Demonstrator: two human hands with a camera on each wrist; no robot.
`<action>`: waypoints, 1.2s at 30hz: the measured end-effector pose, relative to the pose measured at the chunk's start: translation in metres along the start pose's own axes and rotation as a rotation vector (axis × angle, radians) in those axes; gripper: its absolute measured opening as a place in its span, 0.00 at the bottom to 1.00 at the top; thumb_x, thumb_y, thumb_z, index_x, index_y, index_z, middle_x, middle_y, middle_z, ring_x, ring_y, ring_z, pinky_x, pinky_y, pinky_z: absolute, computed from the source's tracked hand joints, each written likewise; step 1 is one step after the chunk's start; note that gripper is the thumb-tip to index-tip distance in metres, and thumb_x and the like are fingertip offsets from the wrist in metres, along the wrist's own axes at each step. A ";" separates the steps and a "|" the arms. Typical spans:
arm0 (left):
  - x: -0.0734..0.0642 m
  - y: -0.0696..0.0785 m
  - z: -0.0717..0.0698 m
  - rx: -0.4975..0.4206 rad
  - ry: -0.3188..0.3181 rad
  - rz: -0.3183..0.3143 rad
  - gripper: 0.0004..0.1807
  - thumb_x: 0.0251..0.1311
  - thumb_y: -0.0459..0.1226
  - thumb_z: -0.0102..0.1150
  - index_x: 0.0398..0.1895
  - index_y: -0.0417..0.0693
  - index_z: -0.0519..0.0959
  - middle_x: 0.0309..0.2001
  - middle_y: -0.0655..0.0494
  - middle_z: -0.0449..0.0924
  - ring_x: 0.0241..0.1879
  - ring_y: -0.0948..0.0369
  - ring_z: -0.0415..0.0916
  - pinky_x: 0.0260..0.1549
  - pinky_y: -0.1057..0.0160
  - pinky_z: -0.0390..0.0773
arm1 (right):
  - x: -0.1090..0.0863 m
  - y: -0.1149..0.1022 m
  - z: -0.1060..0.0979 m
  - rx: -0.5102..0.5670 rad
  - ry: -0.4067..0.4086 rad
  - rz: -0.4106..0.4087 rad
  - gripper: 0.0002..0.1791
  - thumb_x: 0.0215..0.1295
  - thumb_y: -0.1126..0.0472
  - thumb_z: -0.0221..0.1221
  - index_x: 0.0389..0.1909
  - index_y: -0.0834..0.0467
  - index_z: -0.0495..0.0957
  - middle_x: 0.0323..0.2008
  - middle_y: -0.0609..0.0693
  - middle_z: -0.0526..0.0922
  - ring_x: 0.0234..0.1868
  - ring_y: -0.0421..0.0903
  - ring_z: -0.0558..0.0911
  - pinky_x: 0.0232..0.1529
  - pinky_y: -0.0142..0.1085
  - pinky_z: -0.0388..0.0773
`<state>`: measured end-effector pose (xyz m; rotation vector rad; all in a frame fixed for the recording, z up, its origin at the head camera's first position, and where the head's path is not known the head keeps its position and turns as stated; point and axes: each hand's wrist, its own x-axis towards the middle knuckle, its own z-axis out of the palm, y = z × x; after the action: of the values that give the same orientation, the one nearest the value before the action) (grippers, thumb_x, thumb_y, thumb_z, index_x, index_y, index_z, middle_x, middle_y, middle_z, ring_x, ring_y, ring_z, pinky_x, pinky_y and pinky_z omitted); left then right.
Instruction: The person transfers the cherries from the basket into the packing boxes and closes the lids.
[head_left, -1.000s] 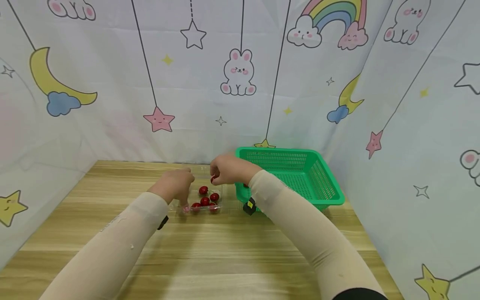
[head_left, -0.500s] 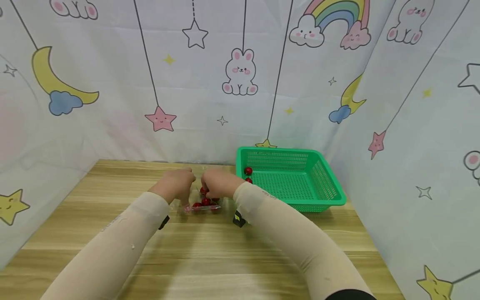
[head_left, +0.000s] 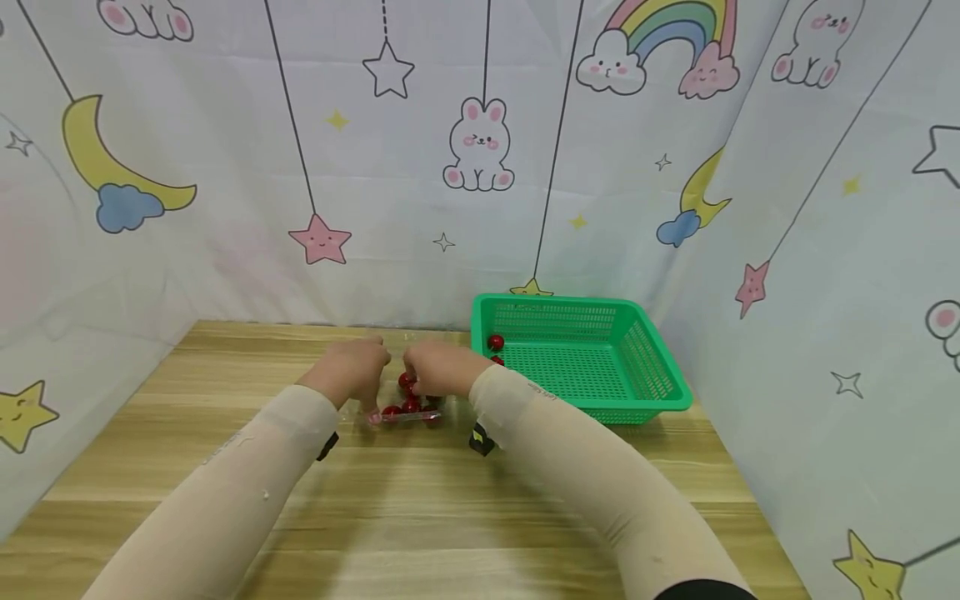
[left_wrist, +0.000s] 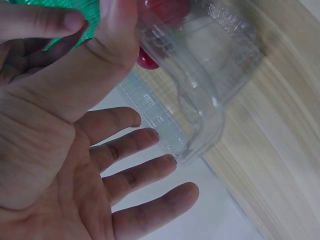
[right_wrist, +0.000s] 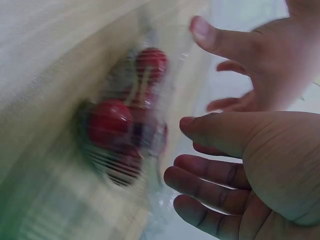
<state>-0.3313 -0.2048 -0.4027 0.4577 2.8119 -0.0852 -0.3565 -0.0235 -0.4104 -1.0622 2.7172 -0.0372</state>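
Observation:
A clear plastic box [head_left: 405, 417] holding several red cherries [head_left: 411, 407] stands on the table. My left hand [head_left: 352, 369] is at its left side; in the left wrist view the thumb [left_wrist: 112, 47] presses the box wall while the other fingers spread loosely near the lid. Over the box is my right hand [head_left: 446, 368], fingers pointing down and partly covering the cherries. In the right wrist view its fingers are relaxed beside the cherries [right_wrist: 110, 123], with nothing visible between thumb and fingertips. The cherries there have pale stems and look blurred.
A green slotted basket [head_left: 667, 397] stands right of the box, with red cherries [head_left: 496, 342] along its left side. The wooden table [head_left: 420, 517] meets a printed cloth backdrop [head_left: 405, 292] at the back and another cloth at the right.
My right hand has moved left and down from beside the basket to over the box, uncovering cherries in the basket. It barely shifts in the last half second. The left hand stays in place.

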 end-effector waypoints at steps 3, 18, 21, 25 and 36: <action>0.000 0.001 0.000 -0.001 -0.006 -0.003 0.54 0.46 0.51 0.96 0.77 0.41 0.81 0.81 0.38 0.73 0.71 0.41 0.82 0.63 0.40 0.89 | -0.007 0.006 -0.011 0.031 0.002 0.003 0.11 0.83 0.56 0.68 0.57 0.57 0.90 0.53 0.49 0.92 0.47 0.44 0.89 0.53 0.39 0.90; 0.000 0.003 0.003 0.010 0.007 -0.019 0.53 0.49 0.50 0.95 0.78 0.41 0.80 0.82 0.38 0.72 0.74 0.39 0.81 0.66 0.36 0.88 | -0.042 0.062 -0.062 0.141 0.063 0.119 0.16 0.87 0.54 0.63 0.62 0.58 0.89 0.62 0.55 0.91 0.56 0.50 0.91 0.67 0.50 0.89; 0.000 0.003 0.003 0.007 0.010 -0.016 0.54 0.49 0.50 0.95 0.78 0.41 0.80 0.82 0.38 0.72 0.74 0.39 0.80 0.66 0.36 0.87 | -0.045 0.077 -0.066 0.151 0.072 0.151 0.15 0.87 0.55 0.63 0.61 0.58 0.90 0.61 0.55 0.91 0.52 0.49 0.90 0.64 0.50 0.89; -0.002 0.003 0.002 -0.005 0.012 -0.012 0.54 0.48 0.50 0.95 0.78 0.41 0.80 0.82 0.38 0.73 0.75 0.38 0.80 0.67 0.36 0.87 | -0.044 0.097 -0.064 0.168 0.072 0.172 0.10 0.85 0.56 0.65 0.48 0.56 0.93 0.44 0.49 0.91 0.39 0.44 0.84 0.49 0.43 0.87; -0.001 0.002 0.002 -0.012 0.011 -0.009 0.55 0.46 0.50 0.96 0.78 0.40 0.80 0.81 0.38 0.73 0.74 0.37 0.80 0.67 0.36 0.87 | -0.031 0.135 -0.050 0.259 0.015 0.231 0.15 0.82 0.57 0.65 0.57 0.62 0.91 0.58 0.59 0.91 0.55 0.53 0.89 0.60 0.47 0.89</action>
<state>-0.3290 -0.2038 -0.4043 0.4438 2.8236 -0.0683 -0.4348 0.0943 -0.3693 -0.6763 2.7338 -0.3496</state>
